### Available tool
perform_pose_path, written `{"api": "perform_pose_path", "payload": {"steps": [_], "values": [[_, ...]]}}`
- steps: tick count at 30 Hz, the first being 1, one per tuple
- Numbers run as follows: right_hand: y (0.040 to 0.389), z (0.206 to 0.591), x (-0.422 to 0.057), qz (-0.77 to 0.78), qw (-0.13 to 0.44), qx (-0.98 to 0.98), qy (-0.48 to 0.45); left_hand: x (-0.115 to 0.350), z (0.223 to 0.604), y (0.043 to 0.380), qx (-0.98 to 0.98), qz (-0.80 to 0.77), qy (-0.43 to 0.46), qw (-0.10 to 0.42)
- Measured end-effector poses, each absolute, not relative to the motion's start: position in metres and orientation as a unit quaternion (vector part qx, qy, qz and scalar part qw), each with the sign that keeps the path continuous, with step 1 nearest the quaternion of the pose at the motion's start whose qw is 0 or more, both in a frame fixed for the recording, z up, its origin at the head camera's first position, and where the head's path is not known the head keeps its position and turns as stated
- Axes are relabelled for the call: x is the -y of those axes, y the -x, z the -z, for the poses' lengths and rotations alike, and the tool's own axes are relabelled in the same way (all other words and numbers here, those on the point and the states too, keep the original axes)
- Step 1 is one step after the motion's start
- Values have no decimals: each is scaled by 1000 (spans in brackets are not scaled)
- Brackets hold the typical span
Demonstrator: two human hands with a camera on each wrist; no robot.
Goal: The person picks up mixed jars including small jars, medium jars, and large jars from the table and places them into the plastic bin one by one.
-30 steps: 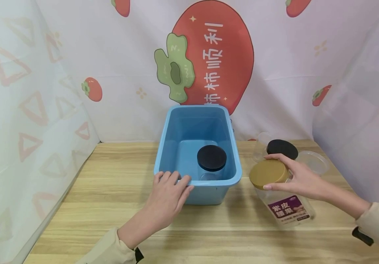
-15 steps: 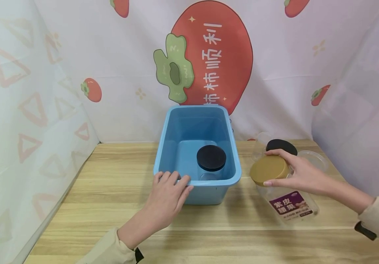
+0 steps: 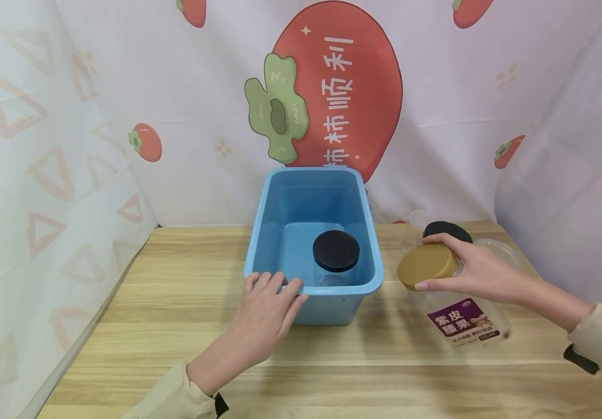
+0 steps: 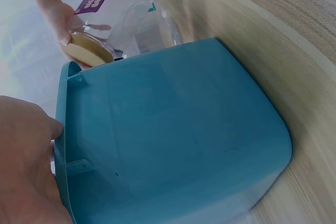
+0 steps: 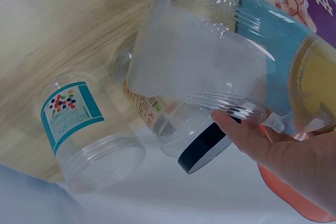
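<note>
In the head view my right hand (image 3: 481,273) grips a large clear plastic jar (image 3: 463,323) near its gold lid (image 3: 422,266). This jar leans with its lid toward the bin, and carries a purple label with a nut picture. The right wrist view shows its see-through wall (image 5: 194,51) and my fingers below the lid. My left hand (image 3: 264,317) holds the near rim of a blue plastic bin (image 3: 343,289), fingers curled over the edge; in the left wrist view the thumb lies against its outside. Inside the bin stands a clear jar with a black lid (image 3: 336,250).
Behind my right hand are a jar with a black lid (image 3: 448,231) and a clear jar (image 5: 100,140) with a teal-edged label, its mouth uncovered. They are on the wooden table (image 3: 186,314) near the back right. A printed cloth (image 3: 201,174) hangs behind.
The right hand and the gold-lidded jar have moved slightly up in the head view, the jar's base swinging a little to the right. The left hand and bin have stayed in place.
</note>
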State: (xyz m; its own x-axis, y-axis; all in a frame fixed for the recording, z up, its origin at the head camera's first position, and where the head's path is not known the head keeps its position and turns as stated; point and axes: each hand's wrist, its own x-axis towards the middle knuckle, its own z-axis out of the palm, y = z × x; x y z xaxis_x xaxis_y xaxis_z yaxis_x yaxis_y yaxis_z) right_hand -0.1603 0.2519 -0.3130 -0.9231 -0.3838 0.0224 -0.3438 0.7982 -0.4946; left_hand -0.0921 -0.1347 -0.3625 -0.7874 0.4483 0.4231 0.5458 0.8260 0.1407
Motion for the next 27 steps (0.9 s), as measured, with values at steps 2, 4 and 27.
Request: {"api": "perform_pose_path", "payload": {"steps": [2, 4, 27], "values": [[161, 312, -251, 250, 44, -949, 187, 134, 362, 92, 937, 128, 265, 187], [162, 311, -250, 248, 44, -950, 185, 134, 361, 92, 937, 128, 265, 186], [177, 286, -246, 248, 34, -952, 176, 134, 361, 92, 939, 129, 261, 182]]}}
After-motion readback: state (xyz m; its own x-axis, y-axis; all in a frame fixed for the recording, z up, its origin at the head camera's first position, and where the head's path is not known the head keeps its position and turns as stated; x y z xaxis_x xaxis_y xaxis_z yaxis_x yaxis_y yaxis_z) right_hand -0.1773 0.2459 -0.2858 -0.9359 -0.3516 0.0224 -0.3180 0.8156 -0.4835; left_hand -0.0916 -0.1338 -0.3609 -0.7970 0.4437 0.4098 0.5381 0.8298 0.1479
